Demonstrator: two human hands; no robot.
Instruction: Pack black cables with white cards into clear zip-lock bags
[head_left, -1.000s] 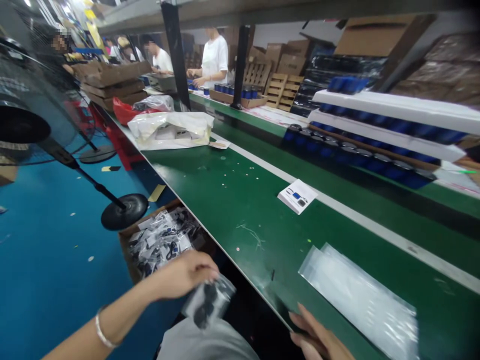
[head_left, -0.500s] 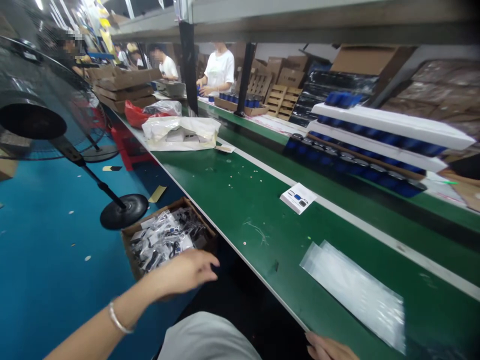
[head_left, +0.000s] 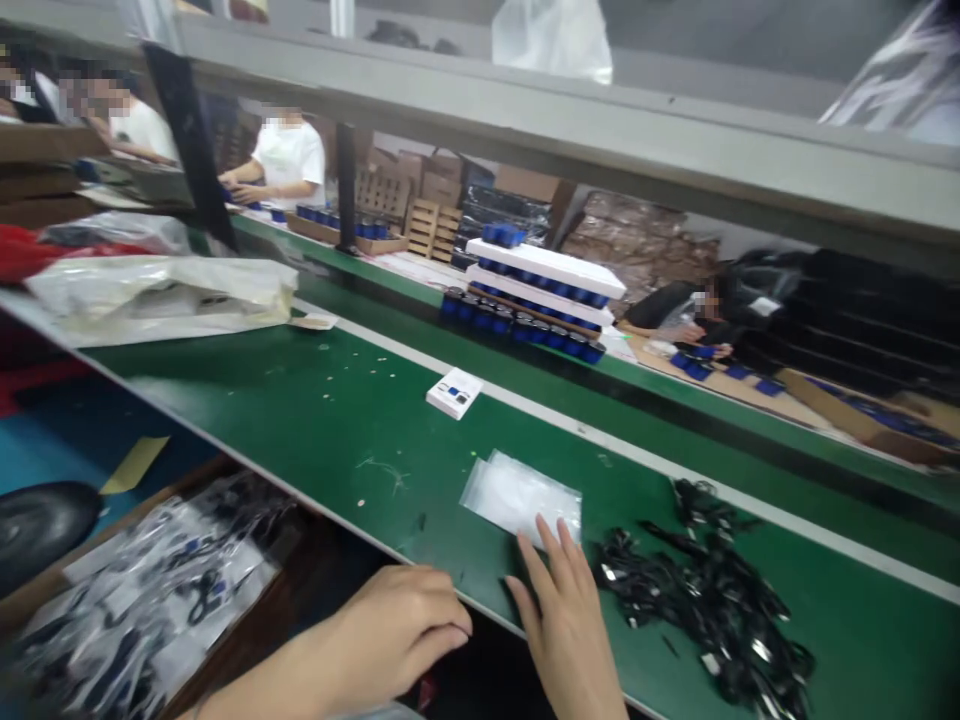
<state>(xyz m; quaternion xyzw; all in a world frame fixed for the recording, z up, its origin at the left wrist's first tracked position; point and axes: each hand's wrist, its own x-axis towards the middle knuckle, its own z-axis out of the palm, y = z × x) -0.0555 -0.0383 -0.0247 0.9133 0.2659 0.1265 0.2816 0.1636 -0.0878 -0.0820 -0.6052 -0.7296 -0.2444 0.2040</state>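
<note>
My left hand [head_left: 409,625] is at the near edge of the green worktable [head_left: 292,420], its fingers curled in and closed, with nothing showing in them. My right hand [head_left: 566,610] is open, fingers spread, with its fingertips over the near end of a small pile of clear plastic bags [head_left: 517,490]. Whether they touch the bags I cannot tell. To the right of that hand lies a heap of black cables [head_left: 705,590] with metal plugs. A stack of white printed leaflets [head_left: 454,393] rests farther back.
An open carton [head_left: 150,590] of bagged cables stands below the table at left. A large white plastic bag [head_left: 165,300] lies on the table's far left. Blue-sided items in white trays [head_left: 540,285] are stacked across the line. Co-workers sit opposite; a shelf [head_left: 525,120] runs overhead.
The view has swung right, bringing the cable heap into sight. My left hand has left the carton for the table edge and closed. My right hand has come up to the plastic bags, fingers spread.
</note>
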